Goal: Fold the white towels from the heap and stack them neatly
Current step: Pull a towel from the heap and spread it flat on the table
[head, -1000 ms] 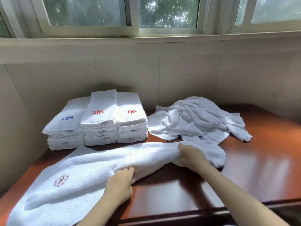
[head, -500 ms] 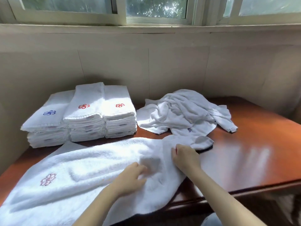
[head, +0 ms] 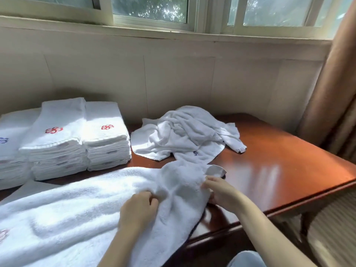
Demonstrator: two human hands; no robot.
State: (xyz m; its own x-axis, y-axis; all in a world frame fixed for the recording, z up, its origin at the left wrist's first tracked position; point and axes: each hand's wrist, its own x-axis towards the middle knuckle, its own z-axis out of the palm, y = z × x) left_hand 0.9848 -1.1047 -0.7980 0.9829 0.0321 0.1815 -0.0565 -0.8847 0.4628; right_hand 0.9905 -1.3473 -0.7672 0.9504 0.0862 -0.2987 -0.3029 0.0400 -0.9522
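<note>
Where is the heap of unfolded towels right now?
In the head view, the heap lies at the back middle of the table, just right of the folded stacks and behind the spread towel.

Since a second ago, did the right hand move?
Yes. The right hand, gripping the towel, drew back toward the person, away from the heap.
</note>
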